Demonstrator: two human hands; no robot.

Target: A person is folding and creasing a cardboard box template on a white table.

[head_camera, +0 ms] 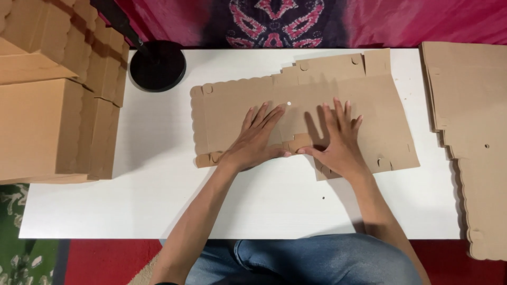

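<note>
Flat brown die-cut cardboard sheet point(296, 113) at frame centre on white table point(158, 200) — left hand point(256, 140) and right hand point(338, 140) press it with spread palms, gripping nothing; thumbs should crease the small flap squarely — firmly.

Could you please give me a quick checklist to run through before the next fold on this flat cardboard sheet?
1. Flat cardboard blank lies fully on the white table: ok.
2. Left hand pressed flat on the blank: ok.
3. Right hand pressed flat beside it: ok.
4. Small flap between the thumbs within reach: ok.
5. Black round stand base apart from the blank: ok.
6. Creases already scored: cannot tell.
</note>
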